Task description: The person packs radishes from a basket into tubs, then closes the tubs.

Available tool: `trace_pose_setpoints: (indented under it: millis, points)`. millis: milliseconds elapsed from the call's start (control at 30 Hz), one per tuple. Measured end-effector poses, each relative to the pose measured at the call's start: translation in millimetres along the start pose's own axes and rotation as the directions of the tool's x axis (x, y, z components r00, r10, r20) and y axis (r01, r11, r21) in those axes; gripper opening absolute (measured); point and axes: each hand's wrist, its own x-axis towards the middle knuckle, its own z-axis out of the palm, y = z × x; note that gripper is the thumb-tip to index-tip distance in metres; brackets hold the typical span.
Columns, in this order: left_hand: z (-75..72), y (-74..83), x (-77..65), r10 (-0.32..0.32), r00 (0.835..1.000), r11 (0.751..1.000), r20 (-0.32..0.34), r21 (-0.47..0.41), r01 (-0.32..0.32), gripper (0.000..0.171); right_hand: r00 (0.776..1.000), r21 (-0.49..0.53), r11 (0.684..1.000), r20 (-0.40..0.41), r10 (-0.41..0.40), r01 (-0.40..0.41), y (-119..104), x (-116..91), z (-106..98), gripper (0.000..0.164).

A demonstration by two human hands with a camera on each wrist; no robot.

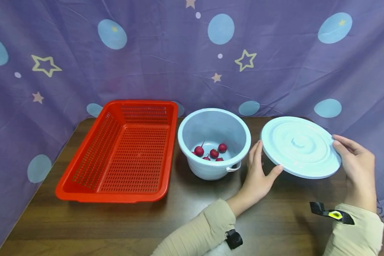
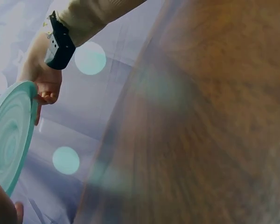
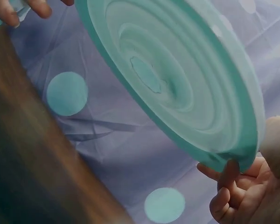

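Note:
A pale blue round lid (image 1: 307, 149) is held up above the right side of the table, tilted, with its ringed face in view. My right hand (image 1: 358, 167) pinches its right edge between thumb and fingers; the right wrist view shows those fingers (image 3: 228, 182) at the rim from below. At the lid's left edge is my left hand (image 1: 257, 179), thumb tip right at the rim and fingers extended, pointing up between lid and pot. The matching pale blue pot (image 1: 208, 172) stands uncovered to the left, with several red radishes (image 1: 214, 153) on its bottom.
A red slotted plastic basket (image 1: 115, 197) sits on the left of the brown wooden table (image 1: 115, 227). Behind the table hangs a purple cloth (image 1: 166, 46) with stars and dots. The pot's white side handle (image 1: 233, 168) is close to my left fingers.

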Motion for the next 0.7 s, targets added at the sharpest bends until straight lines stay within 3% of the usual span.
trace_pose_setpoints:
  millis: [233,367,600,700]
  points:
    - [-1.6,13.3,-2.9,0.066,0.996,0.996,-0.064,0.068,-0.062,0.083,0.995,0.194,0.981,-0.093,0.032,-0.013,-14.9,-9.6,-3.4,0.021]
    - [-2.8,23.1,-4.3,0.102,0.992,0.995,-0.068,0.013,-0.102,0.084,0.99,0.316,0.949,-0.133,0.047,-0.003,-23.6,-16.6,-4.7,0.015]
    - [-7.4,45.6,-9.6,0.156,0.985,0.985,-0.076,-0.069,-0.161,0.086,0.987,0.408,0.911,-0.163,0.009,0.059,-34.1,-25.1,-3.4,0.013]
    - [-11.7,52.0,-10.8,0.164,0.984,0.982,-0.064,-0.079,-0.169,0.087,0.985,0.48,0.872,-0.174,-0.012,0.095,-37.2,-28.2,-0.9,0.015]
